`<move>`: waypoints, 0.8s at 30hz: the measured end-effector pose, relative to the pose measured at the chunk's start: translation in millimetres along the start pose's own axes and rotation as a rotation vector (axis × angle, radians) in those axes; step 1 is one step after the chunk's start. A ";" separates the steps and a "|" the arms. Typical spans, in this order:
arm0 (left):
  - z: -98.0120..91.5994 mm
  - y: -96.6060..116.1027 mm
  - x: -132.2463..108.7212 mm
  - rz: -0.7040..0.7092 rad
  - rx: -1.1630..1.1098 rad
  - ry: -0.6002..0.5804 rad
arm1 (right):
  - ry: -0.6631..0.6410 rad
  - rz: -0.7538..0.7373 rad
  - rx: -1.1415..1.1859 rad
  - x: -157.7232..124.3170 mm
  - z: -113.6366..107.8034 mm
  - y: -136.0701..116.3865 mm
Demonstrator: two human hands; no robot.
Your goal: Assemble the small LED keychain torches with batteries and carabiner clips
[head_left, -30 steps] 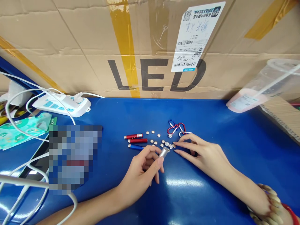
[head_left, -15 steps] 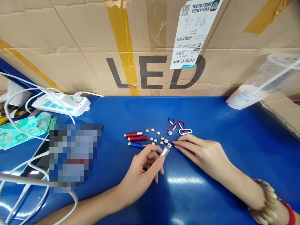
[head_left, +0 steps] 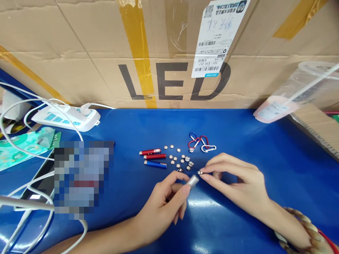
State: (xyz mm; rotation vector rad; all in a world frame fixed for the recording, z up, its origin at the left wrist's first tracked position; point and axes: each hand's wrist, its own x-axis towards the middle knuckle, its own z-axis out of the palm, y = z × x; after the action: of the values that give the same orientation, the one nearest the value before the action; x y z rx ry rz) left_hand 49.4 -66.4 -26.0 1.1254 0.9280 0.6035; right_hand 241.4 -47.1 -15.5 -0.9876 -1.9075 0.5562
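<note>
In the head view my left hand (head_left: 169, 197) grips a short silver metal tube (head_left: 194, 180) between thumb and fingers, its open end tilted up to the right. My right hand (head_left: 235, 178) pinches a small round silver metal piece (head_left: 200, 172) just beyond that end, apart from it. Whether this piece is a button cell or a cap is too small to tell. Several button cells (head_left: 178, 165) lie loose beyond my left hand. Among them are slotted silver end caps (head_left: 191, 164). Two red tubes (head_left: 155, 156) and a blue tube (head_left: 155, 164) lie to their left.
Small carabiners (head_left: 204, 143) lie behind the caps. A large cardboard box (head_left: 92, 63) borders the blue table (head_left: 127, 127). At left are a power strip (head_left: 66, 118), white cables and a blurred-out flat object (head_left: 82, 176). A plastic cup (head_left: 275, 107) holding pink liquid stands back right.
My right hand has drawn back from the caps and now holds the small silver piece near the tube. My left hand has shifted slightly right and nearer, uncovering the blue tube and more small parts.
</note>
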 end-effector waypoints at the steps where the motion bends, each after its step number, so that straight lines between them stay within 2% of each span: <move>1: -0.4 0.2 0.3 -0.003 -0.002 -0.004 | -0.017 0.003 0.030 0.4 0.4 -0.2; 9: -1.4 0.5 -1.3 0.000 -0.012 -0.024 | -0.087 0.018 0.101 3.2 1.5 0.2; 13: -1.2 -0.5 -1.0 -0.001 0.014 -0.019 | -0.208 0.073 0.154 1.4 1.5 2.6; 15: 0.4 -1.1 -1.3 0.005 0.001 0.022 | -0.237 0.110 0.148 0.3 1.5 4.5; 18: 4.4 -2.5 -3.5 0.015 -0.059 0.122 | -0.209 0.147 0.043 -1.8 1.5 10.3; 24: 7.9 -1.0 -5.7 0.007 -0.126 0.142 | -0.306 -0.069 -0.317 -3.6 2.1 21.5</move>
State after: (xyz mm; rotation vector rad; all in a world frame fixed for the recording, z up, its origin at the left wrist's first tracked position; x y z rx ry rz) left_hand 53.3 -75.1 -24.1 0.9830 0.9942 0.7448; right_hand 249.4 -37.5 -33.5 -1.0779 -2.3463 0.3870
